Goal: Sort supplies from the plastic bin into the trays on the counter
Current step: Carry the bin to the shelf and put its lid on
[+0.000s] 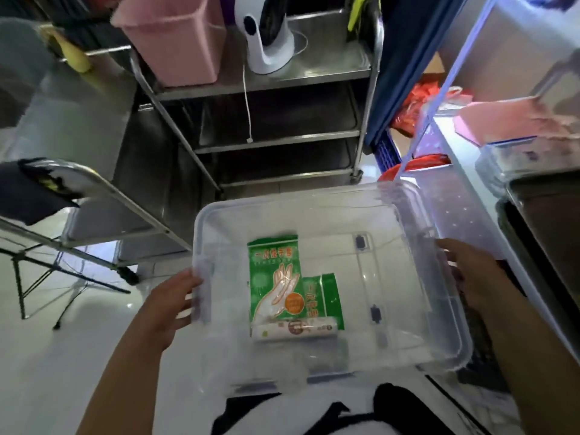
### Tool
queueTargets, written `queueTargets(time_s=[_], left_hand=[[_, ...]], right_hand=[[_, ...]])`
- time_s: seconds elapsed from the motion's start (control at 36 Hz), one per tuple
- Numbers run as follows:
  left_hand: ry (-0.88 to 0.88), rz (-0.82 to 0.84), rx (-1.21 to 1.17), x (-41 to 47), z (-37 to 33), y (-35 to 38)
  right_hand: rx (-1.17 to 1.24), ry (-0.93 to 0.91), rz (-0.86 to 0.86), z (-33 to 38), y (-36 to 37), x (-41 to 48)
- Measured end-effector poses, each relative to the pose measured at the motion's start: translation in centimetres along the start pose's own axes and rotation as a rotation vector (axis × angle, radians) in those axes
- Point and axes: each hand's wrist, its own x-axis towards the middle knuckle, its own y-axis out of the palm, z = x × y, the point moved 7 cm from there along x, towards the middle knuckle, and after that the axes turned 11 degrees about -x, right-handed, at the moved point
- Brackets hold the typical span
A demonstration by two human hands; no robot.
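I hold a clear plastic bin (417, 233) in front of me, above the floor. My left hand (171, 304) grips its left rim and my right hand (470, 274) grips its right rim. On the bin's bottom lie a green packet of disposable gloves (274, 277), a second green packet (324, 296) partly under it, and a white roll (295, 330) across their near ends. At the right edge, dark metal trays (546, 221) sit on the white counter (461, 171).
A steel shelf trolley (282, 133) stands straight ahead, carrying a pink bucket (175, 39) and a white device (266, 36). A folding chair (78, 221) stands at left. More clear containers (514, 158) and a pink item (489, 120) sit on the counter.
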Motion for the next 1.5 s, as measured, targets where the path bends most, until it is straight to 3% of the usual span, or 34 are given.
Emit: queueTargets(time_s=[0.36, 0.5, 0.67, 0.83, 1.17, 1.5], left_hand=[[0.022, 0.323, 0.246, 20.5, -15.6, 14.0], [0.020, 0.472, 0.347, 26.9, -21.7, 20.6], [0.039, 0.582, 0.494, 31.3, -27.5, 27.2], [0.092, 0.683, 0.620, 32.2, -31.0, 32.9], [0.122, 0.865, 0.915, 28.9, -26.6, 41.6], [0.296, 0.893, 1.119, 38.9, -15.1, 53.2]], right_hand=[[0.274, 0.081, -0.322, 6.7, 2.4, 3.3], [0.391, 0.247, -0.500, 7.6, 5.2, 1.1], [0.477, 0.375, -0.615, 9.4, 9.2, -2.0], [0.580, 0.381, -0.732, 9.6, 12.1, -5.2], [0.853, 0.525, -0.858, 0.2, 13.7, -1.4], [0.846, 0.760, -0.891, -9.1, 17.2, 8.3]])
